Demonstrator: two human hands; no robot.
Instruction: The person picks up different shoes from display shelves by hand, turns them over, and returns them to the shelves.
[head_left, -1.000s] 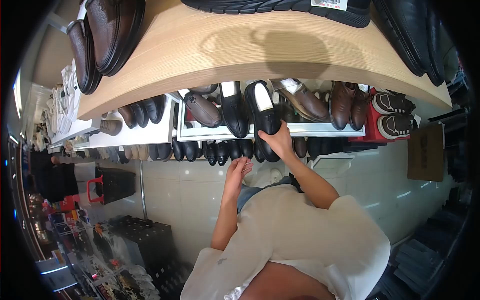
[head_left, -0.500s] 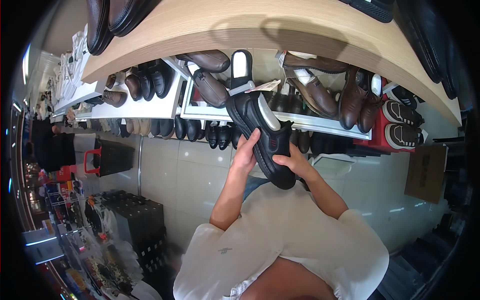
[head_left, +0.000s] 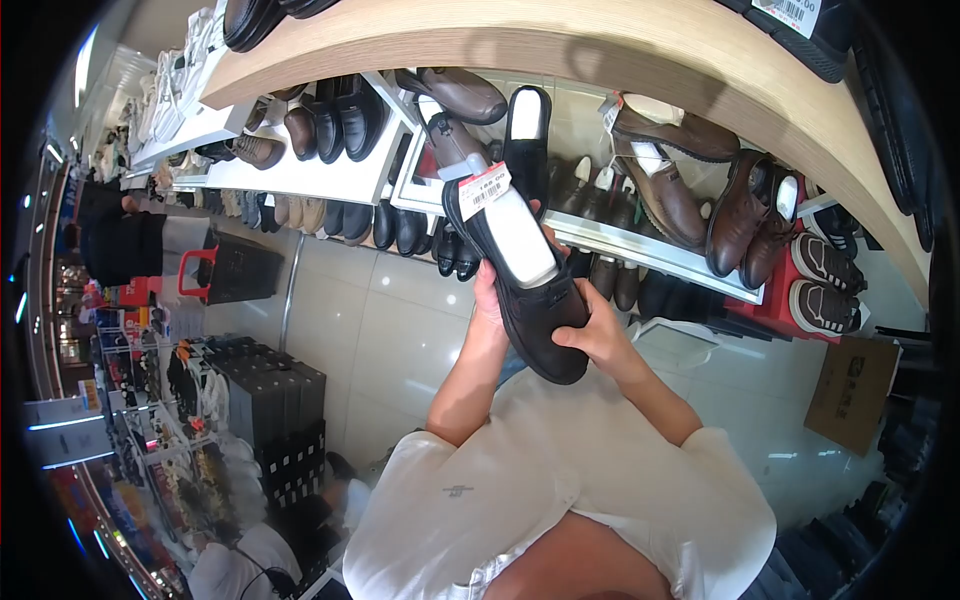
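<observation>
Held between my two hands is a black leather shoe (head_left: 545,325), toe pointing down toward my chest and opening turned up to me. White padding (head_left: 520,240) fills its opening, and a price tag (head_left: 485,190) lies over the heel end. My left hand (head_left: 488,300) grips the shoe's left side, its fingers mostly hidden beneath. On the right side near the toe, my right hand (head_left: 598,335) is closed round it with the thumb on the upper. Just beyond the heel, a second black shoe (head_left: 528,140) with a white insert partly shows behind the held one.
A curved wooden shelf (head_left: 600,45) arches above the hands. Below it, a white-framed rack (head_left: 660,262) carries brown shoes (head_left: 675,200) and others. Dark sneakers (head_left: 825,270) sit on a red box at right. A cardboard box (head_left: 852,395) and black boxes (head_left: 265,400) stand lower down.
The black shoe has rolled in my hands, from showing its side to showing its opening, white padding and price tag. My view has shifted slightly, and both hands still hold it.
</observation>
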